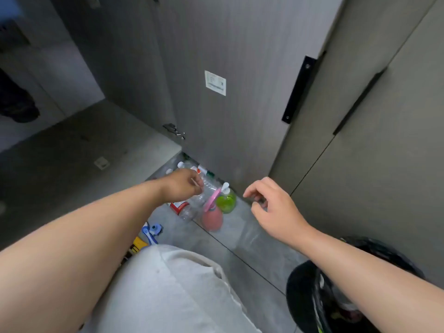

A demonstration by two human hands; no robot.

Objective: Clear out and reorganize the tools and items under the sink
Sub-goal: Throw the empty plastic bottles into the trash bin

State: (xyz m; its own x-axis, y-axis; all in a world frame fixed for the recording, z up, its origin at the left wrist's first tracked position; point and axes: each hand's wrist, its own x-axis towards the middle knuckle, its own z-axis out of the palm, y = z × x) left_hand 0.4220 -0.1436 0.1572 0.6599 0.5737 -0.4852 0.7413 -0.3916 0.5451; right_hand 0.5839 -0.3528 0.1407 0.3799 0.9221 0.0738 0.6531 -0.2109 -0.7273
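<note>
A cluster of bottles stands on the grey floor (242,239), close together. The green pump bottle (225,202) with a white pump is upright, just beside a pink bottle (212,219) with a pink top. Clear plastic bottles (192,209) crowd next to them, near a red-and-white pack (178,206). White-capped bottles (180,165) sit behind. A blue-and-white item (151,233) and a yellow item (139,243) lie apart. The left hand (182,186) pinches a thin pale stick (194,181).

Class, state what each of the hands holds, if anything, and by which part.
The left hand pinches a thin pale stick by one end; right hand holds nothing.
</note>
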